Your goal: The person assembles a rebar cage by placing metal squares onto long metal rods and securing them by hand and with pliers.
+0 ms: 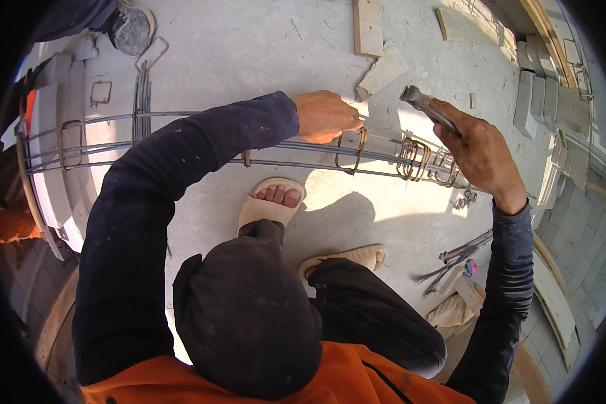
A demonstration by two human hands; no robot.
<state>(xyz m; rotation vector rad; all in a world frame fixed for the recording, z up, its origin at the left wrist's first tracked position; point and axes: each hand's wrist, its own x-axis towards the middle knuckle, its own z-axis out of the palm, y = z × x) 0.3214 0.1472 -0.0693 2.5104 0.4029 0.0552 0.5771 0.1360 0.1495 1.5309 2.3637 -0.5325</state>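
A long cage of thin steel bars (303, 147) runs from left to right in front of me, raised off the floor. My left hand (326, 116) is closed at its far bar, fingers pinched at the top of a rusty stirrup (359, 153). Further right, several more stirrups (413, 160) are bunched together around the bars. My right hand (479, 147) grips a pair of pincers (425, 104) above the cage's right part, the metal head pointing away to the upper left. Another stirrup (63, 145) encircles the bars near the left end.
At the upper left is another person's shoe (131, 30). Bundled bars (142, 101) cross the cage, and a loose stirrup (101, 93) lies nearby. Tie wires (454, 259) lie at lower right. Grey blocks (526, 104) and boards (367, 28) stand or lie beyond.
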